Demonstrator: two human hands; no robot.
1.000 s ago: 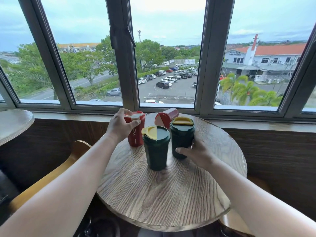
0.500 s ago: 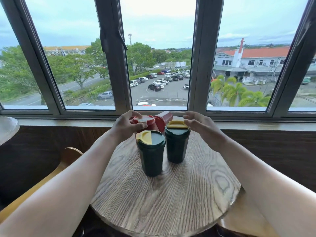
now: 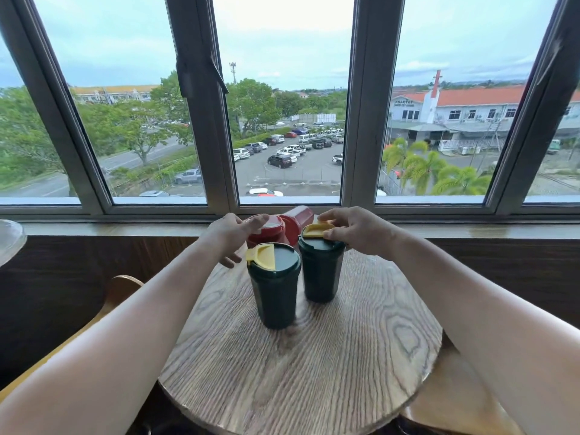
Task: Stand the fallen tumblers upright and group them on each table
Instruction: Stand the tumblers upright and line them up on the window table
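Two dark green tumblers with yellow lid flaps stand upright on the round wooden table [image 3: 314, 372], one in front [image 3: 273, 296] and one behind it to the right [image 3: 320, 277]. Behind them a red tumbler [image 3: 266, 231] stands upright, and a second red tumbler [image 3: 299, 216] lies tipped over near the window sill. My left hand [image 3: 230, 237] is at the left side of the upright red tumbler, fingers spread, fingertips at its lid. My right hand [image 3: 356, 230] hovers over the rear green tumbler's yellow flap, fingers loosely curled, holding nothing that I can see.
A wooden chair back [image 3: 119, 293] curves at the table's left. Another seat [image 3: 455, 406] sits low on the right. The edge of a second round table [image 3: 9, 243] shows at far left. A sill and window frame [image 3: 361, 152] run right behind the tumblers.
My left hand has loosened its grip on the upright red tumbler. My right hand left the rear green tumbler's side and rose over its lid, toward the tipped red one.
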